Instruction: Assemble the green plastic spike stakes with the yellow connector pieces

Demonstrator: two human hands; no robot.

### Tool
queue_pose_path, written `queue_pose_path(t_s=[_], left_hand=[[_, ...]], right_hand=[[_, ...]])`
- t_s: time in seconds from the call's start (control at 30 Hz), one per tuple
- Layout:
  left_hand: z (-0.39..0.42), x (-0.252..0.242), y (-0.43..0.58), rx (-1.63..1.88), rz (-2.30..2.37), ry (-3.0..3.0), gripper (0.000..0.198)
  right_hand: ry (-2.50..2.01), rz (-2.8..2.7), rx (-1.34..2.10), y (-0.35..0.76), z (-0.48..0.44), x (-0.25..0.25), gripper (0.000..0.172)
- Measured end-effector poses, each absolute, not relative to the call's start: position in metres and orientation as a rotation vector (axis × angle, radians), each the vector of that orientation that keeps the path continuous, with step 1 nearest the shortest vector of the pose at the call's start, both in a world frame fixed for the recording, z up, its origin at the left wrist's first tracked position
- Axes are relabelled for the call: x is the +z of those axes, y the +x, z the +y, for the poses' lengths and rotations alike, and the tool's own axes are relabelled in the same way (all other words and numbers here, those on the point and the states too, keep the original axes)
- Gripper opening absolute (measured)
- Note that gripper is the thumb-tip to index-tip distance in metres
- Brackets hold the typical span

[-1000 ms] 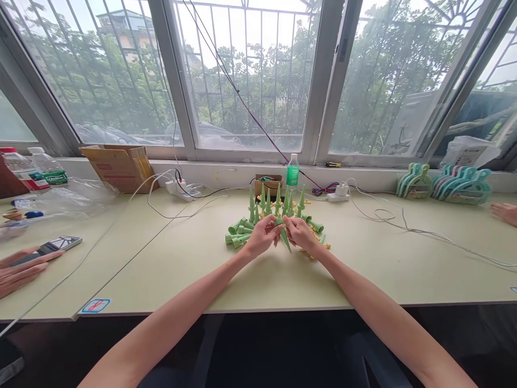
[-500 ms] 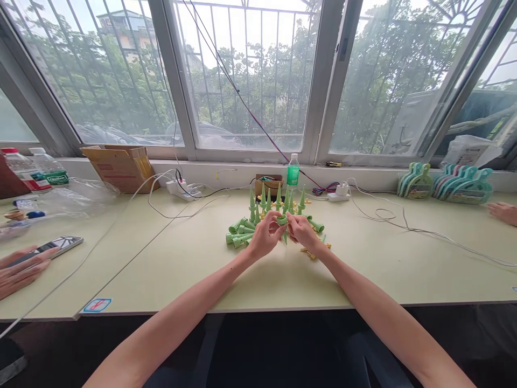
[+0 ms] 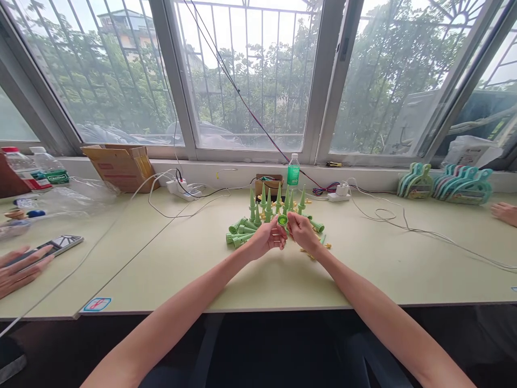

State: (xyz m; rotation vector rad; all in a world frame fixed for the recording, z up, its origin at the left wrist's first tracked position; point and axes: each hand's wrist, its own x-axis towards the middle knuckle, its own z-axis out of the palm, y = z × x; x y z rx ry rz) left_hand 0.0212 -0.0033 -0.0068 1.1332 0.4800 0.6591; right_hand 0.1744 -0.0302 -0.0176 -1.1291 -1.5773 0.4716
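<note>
A green plastic watering spike (image 3: 283, 220) is tipped so its round, hollow open end faces me. My left hand (image 3: 267, 238) is closed on it from the left, thumb and fingertips at its side. Pressed close to its right side is my right hand (image 3: 301, 230), fingers pinched together; what lies between them is hidden. Just beyond my hands, several green spikes (image 3: 278, 197) stand points up, with small yellow valves at some of their sides. Loose green spikes (image 3: 242, 229) lie in a pile left of my hands. Yellow valves (image 3: 310, 253) lie by my right wrist.
A green-labelled bottle (image 3: 293, 171) and a small cardboard box (image 3: 269, 186) stand behind the spikes. Power strips (image 3: 338, 195) and white cables cross the table. Another person's hand (image 3: 25, 269) rests by a phone at left; another hand (image 3: 504, 212) is at right.
The spike in my hands has tipped so its open end faces me more. My left fingers have shifted lower and loosened a little. My right hand stays almost in place.
</note>
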Motion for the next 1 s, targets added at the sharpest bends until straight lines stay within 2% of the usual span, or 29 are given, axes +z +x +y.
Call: queue_pose_path(t_s=[0.43,0.73,1.0], left_hand=[[0.001,-0.011,0.020,0.666,0.461,0.869,0.013],[0.001,-0.011,0.014,0.683,0.380,1.107,0.037],[0.003,-0.012,0.012,0.869,0.451,1.621,0.038]], right_hand=[[-1.060,-1.622,0.486,0.170,-0.033,-0.016,0.040],[-1.060,-1.612,0.582,0.171,-0.034,-0.015,0.042],[-1.121,-1.564,0.638,0.172,-0.032,-0.015,0.047]])
